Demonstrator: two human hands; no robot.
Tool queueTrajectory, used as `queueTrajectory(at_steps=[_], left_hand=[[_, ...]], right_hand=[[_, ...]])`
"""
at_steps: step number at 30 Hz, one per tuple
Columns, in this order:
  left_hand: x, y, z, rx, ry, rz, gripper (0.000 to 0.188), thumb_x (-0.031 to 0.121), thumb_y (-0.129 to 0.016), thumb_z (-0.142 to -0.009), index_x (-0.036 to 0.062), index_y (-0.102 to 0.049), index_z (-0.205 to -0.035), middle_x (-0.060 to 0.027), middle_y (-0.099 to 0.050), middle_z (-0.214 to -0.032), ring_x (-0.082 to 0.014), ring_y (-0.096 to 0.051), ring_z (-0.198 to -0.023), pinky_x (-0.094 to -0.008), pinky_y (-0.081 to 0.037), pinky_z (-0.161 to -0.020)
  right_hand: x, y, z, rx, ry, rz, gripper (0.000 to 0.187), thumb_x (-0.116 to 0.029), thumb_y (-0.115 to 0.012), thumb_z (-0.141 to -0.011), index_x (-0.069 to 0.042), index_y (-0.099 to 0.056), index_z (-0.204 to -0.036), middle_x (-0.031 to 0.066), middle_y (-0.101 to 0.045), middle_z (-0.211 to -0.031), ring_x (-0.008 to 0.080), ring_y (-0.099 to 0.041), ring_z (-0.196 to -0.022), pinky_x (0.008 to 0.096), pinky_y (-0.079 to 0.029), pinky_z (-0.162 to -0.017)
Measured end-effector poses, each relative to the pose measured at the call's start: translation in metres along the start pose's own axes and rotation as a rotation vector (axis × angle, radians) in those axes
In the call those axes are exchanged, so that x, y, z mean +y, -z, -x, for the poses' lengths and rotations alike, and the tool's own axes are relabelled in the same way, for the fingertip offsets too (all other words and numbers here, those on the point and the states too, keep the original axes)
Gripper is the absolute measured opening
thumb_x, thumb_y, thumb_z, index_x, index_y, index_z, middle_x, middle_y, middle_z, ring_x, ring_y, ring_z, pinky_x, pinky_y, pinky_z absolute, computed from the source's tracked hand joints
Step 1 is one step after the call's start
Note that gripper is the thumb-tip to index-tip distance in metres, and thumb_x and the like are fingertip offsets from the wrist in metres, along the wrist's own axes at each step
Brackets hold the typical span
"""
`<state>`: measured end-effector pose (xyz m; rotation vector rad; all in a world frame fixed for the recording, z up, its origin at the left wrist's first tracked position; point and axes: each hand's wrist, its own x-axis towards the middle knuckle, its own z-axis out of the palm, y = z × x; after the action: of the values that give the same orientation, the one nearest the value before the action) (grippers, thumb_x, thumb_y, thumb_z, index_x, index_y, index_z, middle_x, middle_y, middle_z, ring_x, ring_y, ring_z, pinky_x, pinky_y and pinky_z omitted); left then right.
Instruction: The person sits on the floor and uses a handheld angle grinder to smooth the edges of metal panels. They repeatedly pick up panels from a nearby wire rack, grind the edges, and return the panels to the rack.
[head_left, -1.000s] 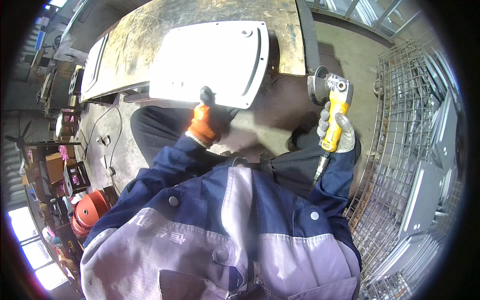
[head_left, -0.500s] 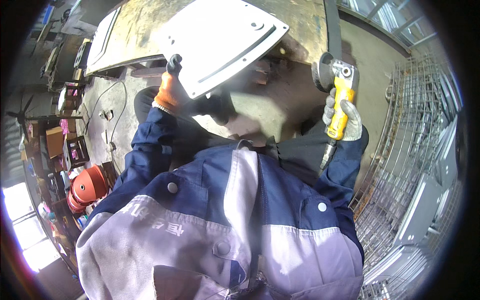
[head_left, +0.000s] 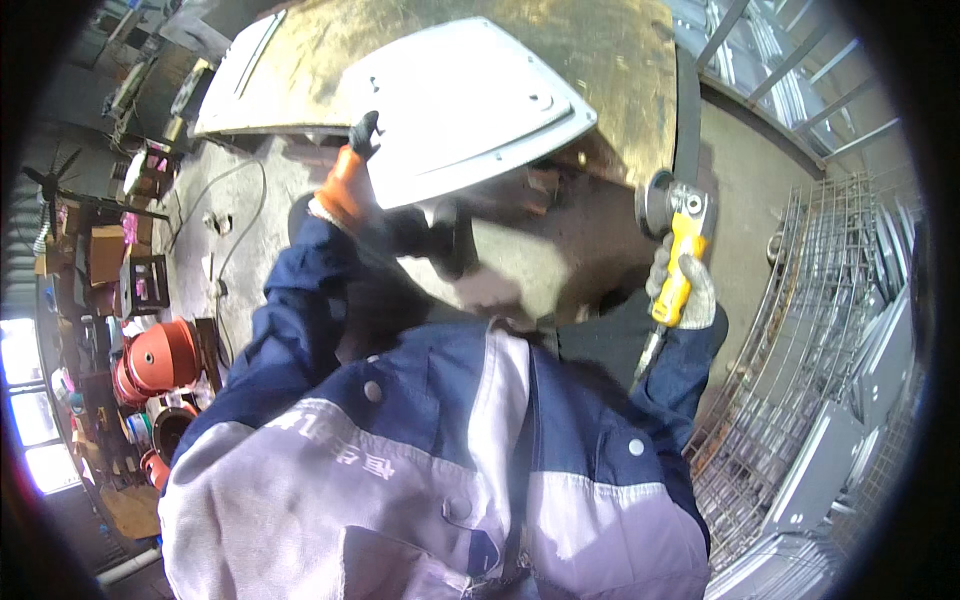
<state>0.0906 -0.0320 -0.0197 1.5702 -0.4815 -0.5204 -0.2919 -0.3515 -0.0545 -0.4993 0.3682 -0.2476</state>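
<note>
A white panel [head_left: 450,110] with rounded corners, a raised face and small holes lies over the near edge of the wooden-topped table [head_left: 620,60]. My left hand [head_left: 347,182], in an orange glove with dark fingertips, grips the panel's left edge; its thumb side shows above, while the other fingers are hidden beneath. On the right, my right hand [head_left: 690,290], in a grey glove, is wrapped round the yellow body of an angle grinder [head_left: 686,250]. The grinder's disc is upright beside the table's near right corner, apart from the panel.
A wire mesh cage [head_left: 790,370] with stacked grey metal sheets [head_left: 810,470] stands to the right. Reddish-orange round containers [head_left: 165,355] and a black fan [head_left: 52,170] are at the left. A cable [head_left: 262,190] runs over the concrete floor. Another white panel [head_left: 235,75] lies on the table's far left.
The view has shifted, so the table and grinder appear lower. The panel has tilted, and the dark slot along its near edge no longer shows. Both hands keep their holds.
</note>
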Motion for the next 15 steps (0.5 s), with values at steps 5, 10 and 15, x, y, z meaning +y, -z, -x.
queueTrajectory(at_steps=[5,10,15], left_hand=[[0.011,-0.002,-0.021,0.025,-0.046,0.134,0.045,0.033,-0.049,-0.097,0.0022,-0.053,-0.129,-0.0077,-0.064,-0.112,-0.0173,-0.056,-0.104,-0.0302,-0.039,-0.096],[0.043,0.042,-0.057,-0.019,-0.305,0.516,0.037,0.014,-0.055,-0.092,0.0012,-0.051,-0.127,-0.0123,-0.063,-0.109,-0.0201,-0.058,-0.103,-0.0341,-0.048,-0.086],[0.056,0.096,-0.157,0.275,-0.921,-0.732,0.053,0.029,-0.067,-0.082,-0.0026,-0.054,-0.122,-0.0142,-0.064,-0.11,-0.024,-0.063,-0.097,-0.0378,-0.052,-0.082]], right_hand=[[0.0,-0.004,-0.006,0.053,0.063,0.025,0.037,-0.019,-0.068,-0.084,-0.008,-0.052,-0.116,0.0055,-0.061,-0.091,0.017,-0.062,-0.073,0.0334,-0.054,-0.063],[-0.001,-0.012,-0.007,0.1,0.144,0.013,0.042,-0.018,-0.069,-0.083,-0.004,-0.051,-0.118,0.0073,-0.06,-0.092,0.0166,-0.062,-0.072,0.0324,-0.054,-0.062],[0.006,-0.019,0.001,0.084,0.234,0.018,0.038,-0.017,-0.068,-0.083,-0.002,-0.054,-0.114,0.0076,-0.061,-0.088,0.0179,-0.062,-0.07,0.0324,-0.055,-0.061]])
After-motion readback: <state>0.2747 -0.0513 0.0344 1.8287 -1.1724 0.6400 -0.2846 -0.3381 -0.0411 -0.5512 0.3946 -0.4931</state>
